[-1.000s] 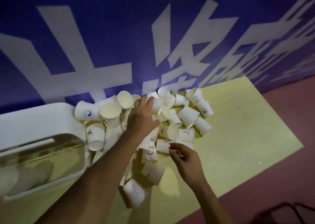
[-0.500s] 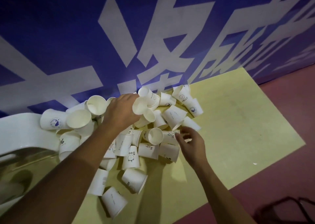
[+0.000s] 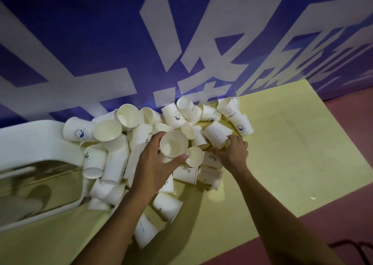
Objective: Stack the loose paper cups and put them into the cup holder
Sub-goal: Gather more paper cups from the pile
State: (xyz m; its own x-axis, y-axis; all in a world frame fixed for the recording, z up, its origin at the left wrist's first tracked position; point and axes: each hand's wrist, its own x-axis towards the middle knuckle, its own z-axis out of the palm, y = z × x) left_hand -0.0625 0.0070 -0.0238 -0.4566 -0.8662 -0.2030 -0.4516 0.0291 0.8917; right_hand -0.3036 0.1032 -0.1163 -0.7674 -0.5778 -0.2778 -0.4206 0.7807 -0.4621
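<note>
left grip point(image 3: 155, 163) curled round mouth-up cup point(image 3: 174, 143) over cup pile point(image 3: 113, 163), right grip point(image 3: 232, 153) fingers bent at sideways cup point(image 3: 217, 132) rim, hold unclear, white cup holder point(image 3: 30, 139) far left, yellow desk point(image 3: 282, 143)

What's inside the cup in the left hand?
Nothing shows inside the cup: only its bare white wall and bottom. The left hand wraps its outside, so any cups nested beneath it are hidden.
</note>
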